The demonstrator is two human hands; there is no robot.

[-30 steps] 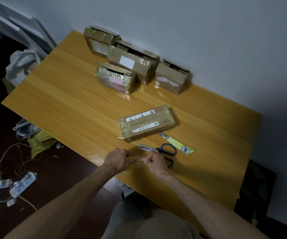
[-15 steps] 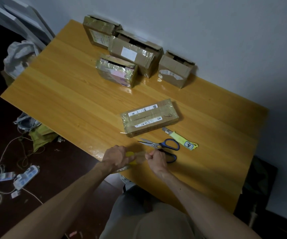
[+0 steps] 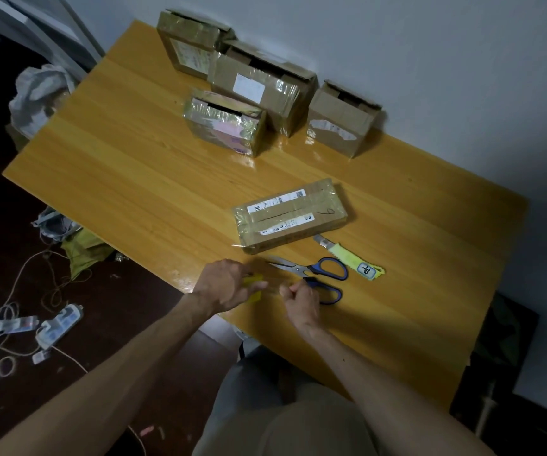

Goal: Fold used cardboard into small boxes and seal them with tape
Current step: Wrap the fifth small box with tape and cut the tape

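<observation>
Near the table's front edge my left hand [image 3: 224,287] grips a yellow tape roll [image 3: 254,280], mostly hidden by the fingers. My right hand [image 3: 300,299] is fisted beside it and pinches the clear tape end [image 3: 273,286] drawn from the roll. A flat taped cardboard box [image 3: 290,214] lies just beyond the hands. Blue-handled scissors [image 3: 311,269] lie between that box and my right hand. A yellow utility knife [image 3: 351,258] rests to the right of the scissors.
Several taped cardboard boxes [image 3: 259,83] stand at the back of the wooden table [image 3: 134,166] against the wall. Left of the table the dark floor holds power strips [image 3: 56,325], cables and a white bag [image 3: 40,93].
My hands have drawn slightly apart, stretching a short length of tape between them. The camera has tilted, so the table sits lower in view.
</observation>
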